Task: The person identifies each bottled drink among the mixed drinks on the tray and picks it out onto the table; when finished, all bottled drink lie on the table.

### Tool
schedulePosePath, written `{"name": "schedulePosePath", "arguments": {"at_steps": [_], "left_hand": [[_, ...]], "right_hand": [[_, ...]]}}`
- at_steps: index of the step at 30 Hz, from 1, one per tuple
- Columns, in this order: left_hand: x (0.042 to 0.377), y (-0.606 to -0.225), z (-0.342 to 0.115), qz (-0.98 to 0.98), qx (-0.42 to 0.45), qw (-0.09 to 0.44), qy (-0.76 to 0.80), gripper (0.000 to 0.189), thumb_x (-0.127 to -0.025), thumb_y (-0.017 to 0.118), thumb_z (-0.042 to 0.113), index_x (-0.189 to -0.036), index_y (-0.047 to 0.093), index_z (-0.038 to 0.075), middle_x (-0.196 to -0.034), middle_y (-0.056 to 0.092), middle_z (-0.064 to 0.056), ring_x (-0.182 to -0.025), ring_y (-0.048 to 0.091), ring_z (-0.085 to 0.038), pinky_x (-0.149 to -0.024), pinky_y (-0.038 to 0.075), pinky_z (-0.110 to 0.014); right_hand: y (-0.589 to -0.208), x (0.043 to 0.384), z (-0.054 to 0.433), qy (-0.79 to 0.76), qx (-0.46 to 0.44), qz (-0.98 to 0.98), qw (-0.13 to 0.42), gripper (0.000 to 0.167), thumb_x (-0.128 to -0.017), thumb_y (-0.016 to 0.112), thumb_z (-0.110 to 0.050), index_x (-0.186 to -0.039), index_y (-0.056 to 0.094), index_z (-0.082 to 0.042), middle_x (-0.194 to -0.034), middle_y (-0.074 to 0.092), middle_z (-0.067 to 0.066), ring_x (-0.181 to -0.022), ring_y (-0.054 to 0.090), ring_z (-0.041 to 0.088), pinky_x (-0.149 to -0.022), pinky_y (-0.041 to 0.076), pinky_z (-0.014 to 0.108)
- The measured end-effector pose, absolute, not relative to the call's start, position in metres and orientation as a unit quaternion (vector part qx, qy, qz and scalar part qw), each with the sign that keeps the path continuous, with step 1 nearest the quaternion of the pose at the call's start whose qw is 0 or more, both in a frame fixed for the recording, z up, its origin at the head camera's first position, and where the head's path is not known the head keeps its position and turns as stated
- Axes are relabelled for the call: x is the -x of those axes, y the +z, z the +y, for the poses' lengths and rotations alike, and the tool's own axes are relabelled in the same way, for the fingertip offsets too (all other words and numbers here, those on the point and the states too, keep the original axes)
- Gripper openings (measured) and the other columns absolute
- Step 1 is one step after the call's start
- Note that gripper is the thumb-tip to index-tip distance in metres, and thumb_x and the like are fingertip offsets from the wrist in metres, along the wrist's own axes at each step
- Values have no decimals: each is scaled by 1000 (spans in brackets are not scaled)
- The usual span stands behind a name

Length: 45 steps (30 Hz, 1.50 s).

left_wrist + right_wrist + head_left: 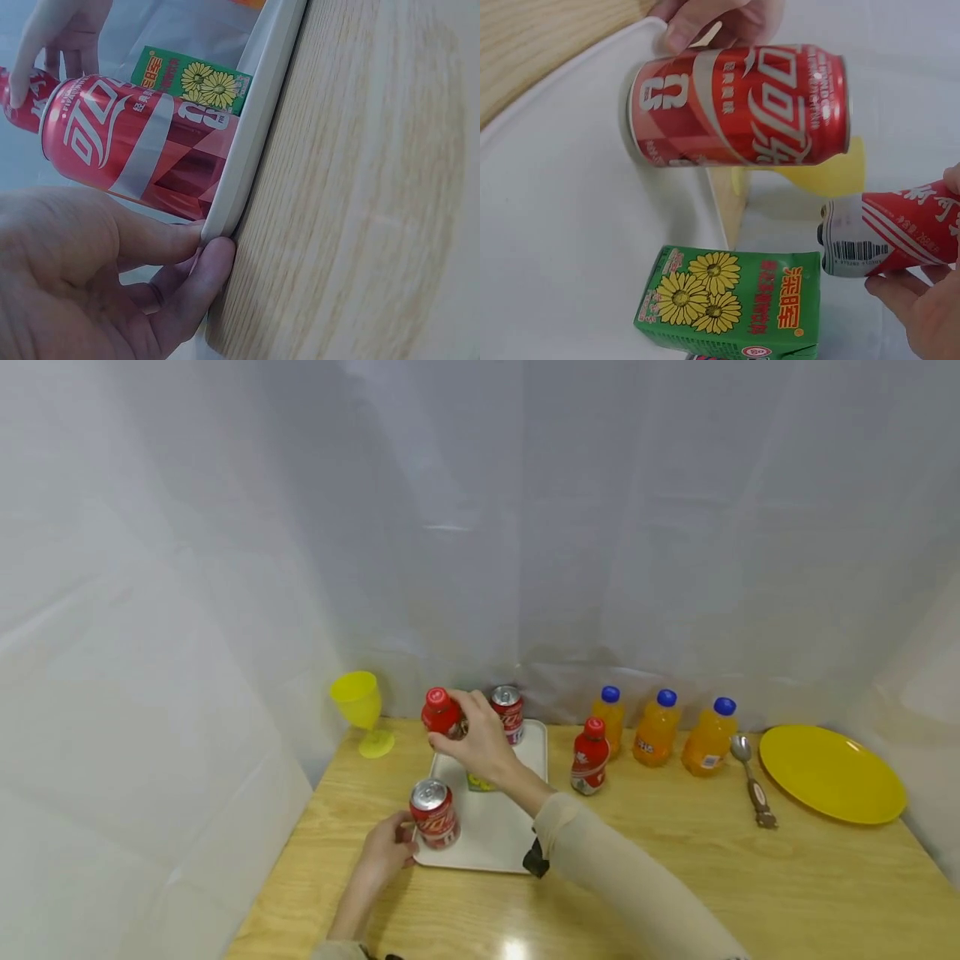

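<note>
My left hand (384, 853) pinches the rim of a white tray (498, 847) at its near left corner, thumb above and fingers below. Right beside that hand a red cola can (433, 817) stands upright on the tray. My right hand (483, 739) grips a small red cola bottle (441, 717) around its side. In the right wrist view the bottle's base (844, 236) hangs in the air, clear of the tray. A green drink carton (727, 300) with yellow flowers stands on the tray, mostly behind my right hand in the head view. Another red can (507, 717) stands at the tray's back.
Left of the tray stands a yellow goblet (358, 702). To the right are another red cola bottle (590, 758), three orange drink bottles (655, 733) with blue caps, a spoon (752, 785) and a yellow plate (832, 774). White sheeting (570, 527) hangs behind the wooden table (637, 877).
</note>
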<state>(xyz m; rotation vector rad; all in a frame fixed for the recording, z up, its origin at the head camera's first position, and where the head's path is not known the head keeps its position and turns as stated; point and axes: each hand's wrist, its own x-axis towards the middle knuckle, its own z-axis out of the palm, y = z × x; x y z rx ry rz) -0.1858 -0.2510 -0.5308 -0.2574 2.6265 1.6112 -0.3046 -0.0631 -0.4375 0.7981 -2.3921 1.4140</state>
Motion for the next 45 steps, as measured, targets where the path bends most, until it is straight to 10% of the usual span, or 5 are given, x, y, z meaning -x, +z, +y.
{"name": "schedulePosePath", "arguments": {"at_steps": [45], "left_hand": [[184, -530, -255, 846, 96, 37, 523, 51, -82, 62, -17, -133, 58, -13, -92, 57, -15, -81, 58, -20, -65, 64, -32]], "right_hand": [[-388, 243, 67, 675, -133, -706, -170, 71, -94, 79, -24, -157, 45, -25, -153, 52, 13, -129, 62, 40, -87, 68, 51]]}}
